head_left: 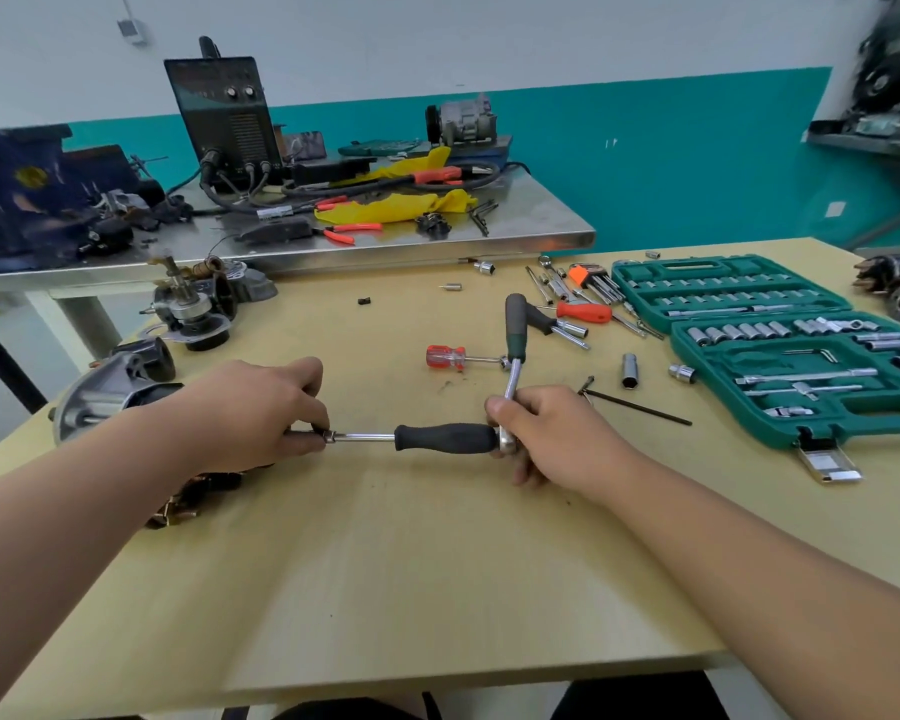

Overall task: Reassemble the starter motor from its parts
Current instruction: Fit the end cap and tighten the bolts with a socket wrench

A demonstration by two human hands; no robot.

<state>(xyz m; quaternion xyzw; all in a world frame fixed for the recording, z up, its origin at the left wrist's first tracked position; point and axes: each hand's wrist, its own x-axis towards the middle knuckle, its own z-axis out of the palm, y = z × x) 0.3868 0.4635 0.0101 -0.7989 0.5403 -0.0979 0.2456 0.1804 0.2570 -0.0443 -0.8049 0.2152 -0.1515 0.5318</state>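
Head view. Left hand (261, 407), grip pinching the socket (328, 436) on a driver (445, 438); right hand (546, 433), grip curled round the ratchet (515, 330) at its butt. Starter motor housing (110, 397) lies on the tabletop (437, 563) beside the left forearm. Risk: a loosely seated socket could drop.

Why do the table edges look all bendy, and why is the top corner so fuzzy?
Head view: the wide-angle lens bends the table edges; top right, the dark clutter is blurred; the steel bench edge glints; left hand, right hand, driver and ratchet are sharp.
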